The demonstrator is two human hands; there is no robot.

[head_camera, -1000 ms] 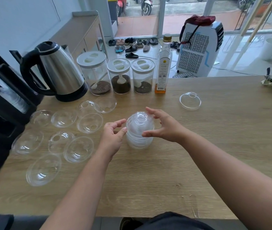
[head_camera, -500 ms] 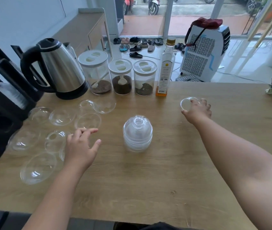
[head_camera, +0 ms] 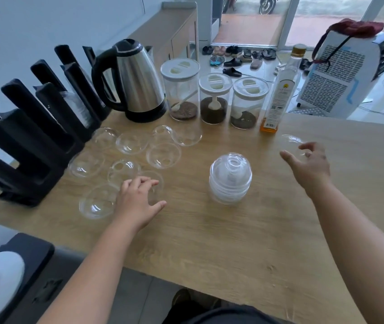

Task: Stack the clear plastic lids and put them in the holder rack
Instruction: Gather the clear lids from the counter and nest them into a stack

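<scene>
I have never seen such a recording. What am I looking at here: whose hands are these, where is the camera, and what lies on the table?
There is no machine here. A person wears one wide-angle camera on the head, looking down at their own two bare hands.

On the light wooden table stands a stack of clear plastic dome lids in the middle. Many loose clear dome lids lie to its left, beside a black slotted holder rack. At the back stand a steel electric kettle, three clear jars with white lids and a tall clear bottle.

The left hand rests over one loose lid near the table's front edge. The right hand reaches to a single clear lid lying apart on the right. Neither hand has lifted anything yet, as far as I can see.
</scene>
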